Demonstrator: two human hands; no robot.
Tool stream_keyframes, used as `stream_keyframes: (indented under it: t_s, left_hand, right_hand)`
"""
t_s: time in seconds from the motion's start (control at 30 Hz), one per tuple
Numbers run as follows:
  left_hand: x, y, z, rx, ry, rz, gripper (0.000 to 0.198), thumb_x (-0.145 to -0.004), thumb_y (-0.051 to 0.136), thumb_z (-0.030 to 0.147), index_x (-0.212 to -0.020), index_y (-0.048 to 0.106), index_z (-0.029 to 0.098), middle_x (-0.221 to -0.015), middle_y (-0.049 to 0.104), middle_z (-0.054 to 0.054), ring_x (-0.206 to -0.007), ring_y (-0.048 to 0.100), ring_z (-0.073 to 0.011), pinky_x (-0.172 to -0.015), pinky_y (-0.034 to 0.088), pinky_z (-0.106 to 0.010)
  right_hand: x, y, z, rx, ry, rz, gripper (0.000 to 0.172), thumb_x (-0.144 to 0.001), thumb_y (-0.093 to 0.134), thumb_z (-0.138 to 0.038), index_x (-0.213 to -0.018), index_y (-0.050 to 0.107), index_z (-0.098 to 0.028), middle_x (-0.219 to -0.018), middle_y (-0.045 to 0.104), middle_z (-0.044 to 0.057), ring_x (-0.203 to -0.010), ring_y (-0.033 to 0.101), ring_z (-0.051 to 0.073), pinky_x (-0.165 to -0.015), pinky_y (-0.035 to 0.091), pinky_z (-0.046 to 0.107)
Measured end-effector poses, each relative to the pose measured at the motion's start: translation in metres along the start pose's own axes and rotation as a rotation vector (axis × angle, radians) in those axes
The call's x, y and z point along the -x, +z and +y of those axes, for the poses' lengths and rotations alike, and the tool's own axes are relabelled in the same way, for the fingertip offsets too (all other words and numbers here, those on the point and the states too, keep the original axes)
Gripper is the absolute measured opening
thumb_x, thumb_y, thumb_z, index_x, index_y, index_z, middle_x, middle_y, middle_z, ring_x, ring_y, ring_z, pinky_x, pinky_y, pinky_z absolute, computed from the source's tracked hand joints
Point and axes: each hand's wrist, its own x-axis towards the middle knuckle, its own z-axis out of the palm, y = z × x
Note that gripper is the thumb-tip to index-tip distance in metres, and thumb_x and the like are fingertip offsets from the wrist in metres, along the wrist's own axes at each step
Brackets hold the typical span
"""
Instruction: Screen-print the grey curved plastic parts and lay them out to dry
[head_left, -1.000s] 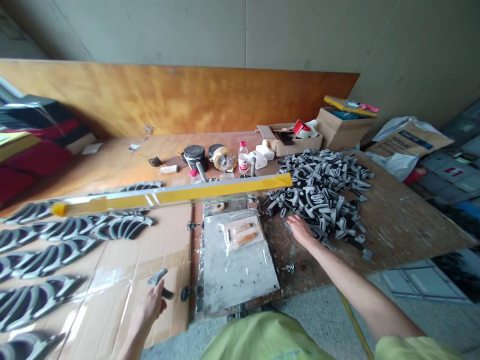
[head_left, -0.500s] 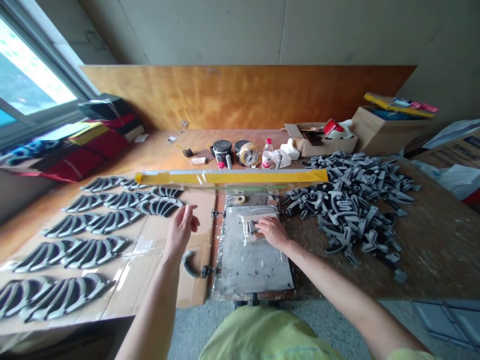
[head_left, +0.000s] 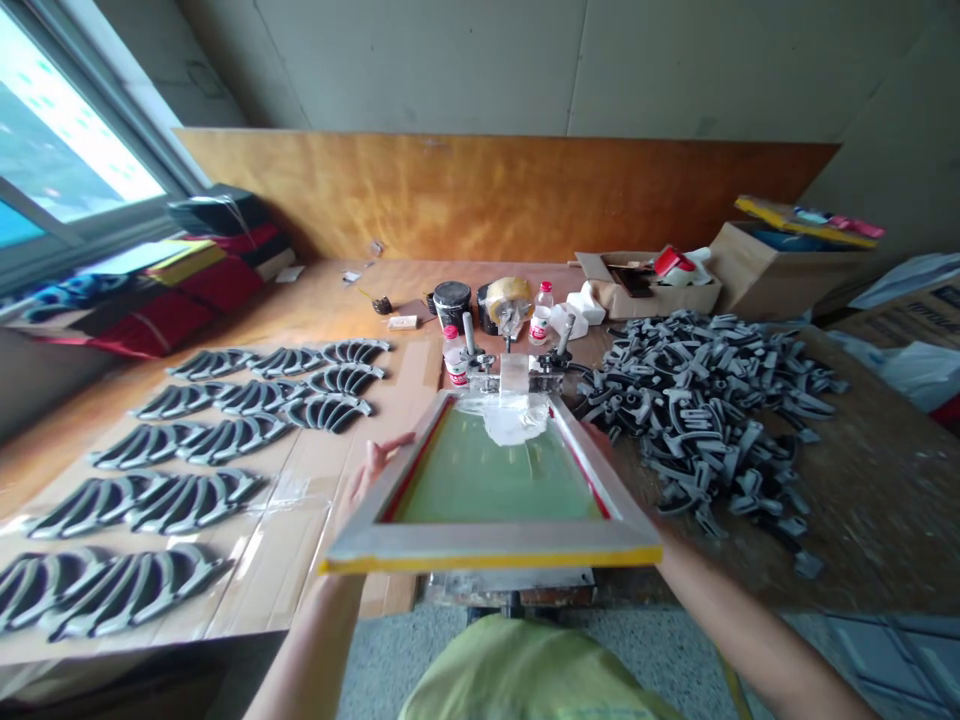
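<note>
A screen-printing frame (head_left: 487, 540) with a green mesh (head_left: 495, 480) lies tilted low in front of me, hinged at its far end. White ink (head_left: 517, 420) is pooled on the far part of the mesh. My left hand (head_left: 367, 475) is at the frame's left side, its visible fingers stretched out and a fingertip by the rim; the rest is behind the frame. Of my right hand (head_left: 598, 440) only a small part shows past the right rim, its fingers hidden. The frame covers most of the grey base plate (head_left: 517, 578).
Rows of curved grey parts (head_left: 232, 440) lie on cardboard (head_left: 300, 540) at left. A heap of similar parts (head_left: 705, 410) is at right. Behind the hinge clamp (head_left: 514, 375) stand bottles (head_left: 540, 315), a black tub (head_left: 452, 303), tape (head_left: 510, 290) and an open carton (head_left: 652, 295).
The frame has swung down from near edge-on, over the plate. My right hand has left the small part on the plate and moved right, behind the frame. My left hand is slightly lower.
</note>
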Motion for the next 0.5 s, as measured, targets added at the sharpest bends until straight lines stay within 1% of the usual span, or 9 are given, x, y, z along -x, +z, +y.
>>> stream_keyframes:
  t_s: [0.07, 0.1, 0.17, 0.23, 0.3, 0.37, 0.4, 0.43, 0.5]
  left_hand:
    - [0.016, -0.004, -0.022, -0.062, -0.174, -0.078, 0.059, -0.083, 0.049, 0.066, -0.117, 0.068, 0.022, -0.104, 0.073, -0.006, -0.094, 0.066, -0.0251, -0.077, 0.052, -0.033]
    - [0.021, -0.004, -0.034, -0.072, -0.228, -0.123, 0.062, -0.079, 0.054, 0.066, -0.122, 0.065, 0.022, -0.102, 0.073, -0.005, -0.092, 0.066, -0.0246, -0.076, 0.052, -0.033]
    - [0.026, 0.001, -0.062, -0.047, -0.268, -0.156, 0.076, -0.073, 0.062, 0.066, -0.133, 0.057, 0.019, -0.088, 0.072, -0.004, -0.078, 0.066, -0.0218, -0.068, 0.052, -0.031]
    - [0.026, 0.007, -0.090, -0.043, -0.256, -0.133, 0.089, -0.069, 0.066, 0.065, -0.141, 0.047, 0.017, -0.071, 0.067, 0.000, -0.065, 0.062, -0.0185, -0.059, 0.048, -0.028]
    - [0.022, 0.012, -0.112, -0.049, -0.252, -0.114, 0.091, -0.070, 0.067, 0.065, -0.143, 0.045, 0.016, -0.067, 0.062, 0.002, -0.061, 0.058, -0.0170, -0.056, 0.045, -0.026]
    - [0.019, 0.012, -0.125, -0.031, -0.260, -0.126, 0.087, -0.072, 0.066, 0.065, -0.141, 0.046, 0.016, -0.071, 0.064, 0.001, -0.064, 0.059, -0.0175, -0.057, 0.045, -0.026]
    - [0.019, 0.012, -0.129, -0.020, -0.264, -0.132, 0.086, -0.072, 0.066, 0.065, -0.140, 0.048, 0.016, -0.075, 0.066, -0.001, -0.066, 0.061, -0.0181, -0.059, 0.046, -0.026]
    - [0.019, 0.011, -0.131, -0.014, -0.268, -0.136, 0.084, -0.072, 0.065, 0.065, -0.139, 0.049, 0.016, -0.079, 0.067, -0.002, -0.068, 0.062, -0.0187, -0.060, 0.047, -0.027]
    - [0.019, 0.010, -0.132, -0.011, -0.275, -0.137, 0.082, -0.073, 0.065, 0.065, -0.137, 0.051, 0.015, -0.084, 0.069, -0.004, -0.071, 0.063, -0.0197, -0.063, 0.048, -0.028]
  right_hand:
    - [-0.023, -0.016, 0.006, -0.010, -0.002, 0.090, 0.038, -0.097, 0.040, -0.029, -0.129, 0.057, -0.020, -0.124, 0.061, 0.013, -0.115, 0.055, 0.027, -0.101, 0.043, 0.044]
    - [-0.036, -0.020, 0.003, -0.005, -0.041, 0.119, 0.041, -0.096, 0.044, -0.030, -0.134, 0.054, -0.020, -0.130, 0.057, 0.013, -0.120, 0.051, 0.027, -0.104, 0.041, 0.044]
    - [-0.063, -0.021, -0.012, 0.017, -0.159, 0.117, 0.051, -0.089, 0.057, -0.028, -0.139, 0.047, -0.021, -0.138, 0.050, 0.013, -0.126, 0.046, 0.028, -0.106, 0.040, 0.044]
    - [-0.085, -0.014, -0.032, 0.089, -0.245, 0.013, 0.056, -0.083, 0.065, -0.021, -0.136, 0.049, -0.020, -0.135, 0.052, 0.014, -0.123, 0.048, 0.028, -0.102, 0.043, 0.042]
    - [-0.098, -0.003, -0.048, 0.175, -0.233, -0.135, 0.044, -0.081, 0.066, -0.015, -0.124, 0.057, -0.019, -0.117, 0.063, 0.012, -0.109, 0.056, 0.026, -0.090, 0.047, 0.035]
    - [-0.102, 0.007, -0.055, 0.237, -0.173, -0.259, 0.027, -0.082, 0.063, -0.014, -0.108, 0.064, -0.019, -0.098, 0.068, 0.009, -0.094, 0.061, 0.022, -0.080, 0.047, 0.029]
    - [-0.100, 0.011, -0.055, 0.251, -0.154, -0.293, 0.022, -0.082, 0.061, -0.013, -0.102, 0.065, -0.019, -0.092, 0.069, 0.008, -0.089, 0.062, 0.021, -0.076, 0.046, 0.028]
    - [-0.096, 0.015, -0.054, 0.253, -0.156, -0.307, 0.018, -0.081, 0.059, -0.012, -0.096, 0.066, -0.019, -0.089, 0.069, 0.008, -0.086, 0.062, 0.021, -0.074, 0.045, 0.027]
    - [-0.081, 0.018, -0.049, 0.222, -0.230, -0.301, 0.016, -0.080, 0.057, -0.009, -0.088, 0.067, -0.019, -0.087, 0.069, 0.008, -0.086, 0.061, 0.021, -0.073, 0.045, 0.028]
